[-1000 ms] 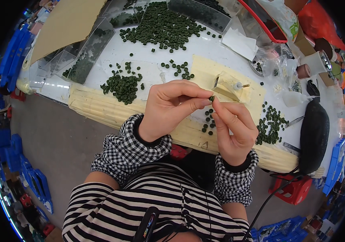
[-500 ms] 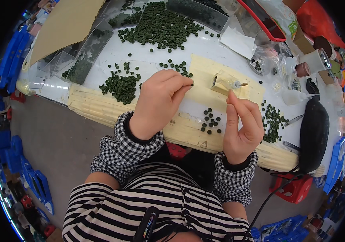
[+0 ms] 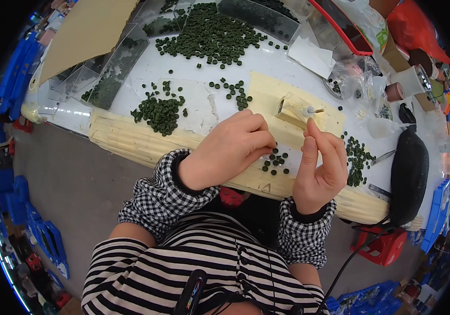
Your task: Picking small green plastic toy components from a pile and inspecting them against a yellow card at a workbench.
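Observation:
My left hand (image 3: 230,149) is closed in a pinch beside a small group of round dark green pieces (image 3: 273,162) near the table's front edge. Its fingertips are right by the pieces at the group's upper left, and whatever they hold is too small to make out. My right hand (image 3: 320,163) also pinches, thumb against forefinger, just below a small block-shaped fixture (image 3: 292,107). From that fixture a thin brownish pin (image 3: 318,111) sticks out, close to the right fingertips. Anything between those fingers is hidden.
Loose dark green pieces form a large pile (image 3: 209,34), a smaller pile (image 3: 157,113) and a right-hand scatter (image 3: 359,157). Clear trays (image 3: 117,65) and cardboard (image 3: 85,37) stand left. Tweezers (image 3: 384,157), a black pouch (image 3: 410,170) and plastic bags (image 3: 359,84) lie right.
My left hand has moved right and toward me, from beside the yellow sheet to the small group of pieces. The right hand has shifted slightly, still pinched.

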Demonstrator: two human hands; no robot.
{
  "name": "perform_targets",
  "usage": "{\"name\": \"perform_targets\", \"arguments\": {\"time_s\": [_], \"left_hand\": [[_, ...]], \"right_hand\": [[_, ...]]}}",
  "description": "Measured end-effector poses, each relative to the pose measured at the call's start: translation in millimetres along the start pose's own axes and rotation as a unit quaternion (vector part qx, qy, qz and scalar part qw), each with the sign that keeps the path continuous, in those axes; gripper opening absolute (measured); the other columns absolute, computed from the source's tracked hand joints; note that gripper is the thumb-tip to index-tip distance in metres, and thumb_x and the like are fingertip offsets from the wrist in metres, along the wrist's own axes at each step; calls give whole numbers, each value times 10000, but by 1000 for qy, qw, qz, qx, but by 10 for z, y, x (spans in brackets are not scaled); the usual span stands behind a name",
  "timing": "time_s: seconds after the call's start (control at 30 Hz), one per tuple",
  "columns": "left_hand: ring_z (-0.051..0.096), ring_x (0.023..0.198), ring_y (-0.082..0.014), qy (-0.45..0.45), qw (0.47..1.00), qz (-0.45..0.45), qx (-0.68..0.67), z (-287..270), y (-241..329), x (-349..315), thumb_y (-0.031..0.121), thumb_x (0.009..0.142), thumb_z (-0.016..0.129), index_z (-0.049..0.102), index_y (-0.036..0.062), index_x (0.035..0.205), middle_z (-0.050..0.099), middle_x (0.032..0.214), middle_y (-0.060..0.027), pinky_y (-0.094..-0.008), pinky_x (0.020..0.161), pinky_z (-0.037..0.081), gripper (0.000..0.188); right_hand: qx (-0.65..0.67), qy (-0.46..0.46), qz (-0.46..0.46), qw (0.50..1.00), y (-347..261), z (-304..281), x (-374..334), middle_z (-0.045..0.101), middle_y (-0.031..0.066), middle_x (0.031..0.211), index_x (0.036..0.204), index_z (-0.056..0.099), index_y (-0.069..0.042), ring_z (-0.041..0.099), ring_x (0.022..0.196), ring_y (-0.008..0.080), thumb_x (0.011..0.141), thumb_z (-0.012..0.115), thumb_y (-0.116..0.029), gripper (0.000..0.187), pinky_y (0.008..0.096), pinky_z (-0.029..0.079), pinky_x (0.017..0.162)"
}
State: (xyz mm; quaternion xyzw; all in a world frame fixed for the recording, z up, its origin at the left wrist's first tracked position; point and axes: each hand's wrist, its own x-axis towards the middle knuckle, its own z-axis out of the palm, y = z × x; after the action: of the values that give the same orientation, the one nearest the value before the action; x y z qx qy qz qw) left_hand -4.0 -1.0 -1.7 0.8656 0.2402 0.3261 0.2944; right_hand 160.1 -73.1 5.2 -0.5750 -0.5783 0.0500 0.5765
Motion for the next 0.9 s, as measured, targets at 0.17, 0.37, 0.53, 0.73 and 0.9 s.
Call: {"name": "perform_targets", "arguments": {"time_s": [0.17,0.37,0.53,0.73,0.9], "left_hand": [[580,783,-267,-4,1000,-2,6,8,-12,-14,18,744,724,641,32,867,581,818,-77,-345,675,487,148],[564,793,-283,13,1000,20,14,27,-14,-14,37,786,676,589,30,847,555,800,-88,-372,695,483,106],[579,782,-262,4,1000,6,21,8,-13,-14,20,768,707,623,26,863,584,824,-79,-344,674,489,127],[583,789,-254,13,1000,8,9,-1,-19,-22,5,775,695,629,26,884,581,827,-81,-335,679,495,129],[590,805,-165,49,984,-91,-143,-51,16,-11,15,869,643,654,14,944,615,889,-46,-275,717,504,76]], "right_hand": [[-19,12,17,1000,-8,6,53,641,92,860,1087,706,8,593,731,145,839,654,62,259,246,477,667],[-109,33,-36,993,-14,-92,292,642,98,892,1079,705,-5,587,725,148,836,660,35,251,258,481,664],[-158,-1,-30,987,66,-140,432,639,112,901,991,685,2,591,757,205,829,683,-28,165,310,484,685],[-141,-34,-17,989,152,-92,426,640,110,882,959,678,-1,595,769,222,824,692,-40,141,312,481,695],[-116,31,-41,992,59,-120,427,644,101,876,924,669,18,590,773,203,828,686,-13,102,307,477,719]]}}
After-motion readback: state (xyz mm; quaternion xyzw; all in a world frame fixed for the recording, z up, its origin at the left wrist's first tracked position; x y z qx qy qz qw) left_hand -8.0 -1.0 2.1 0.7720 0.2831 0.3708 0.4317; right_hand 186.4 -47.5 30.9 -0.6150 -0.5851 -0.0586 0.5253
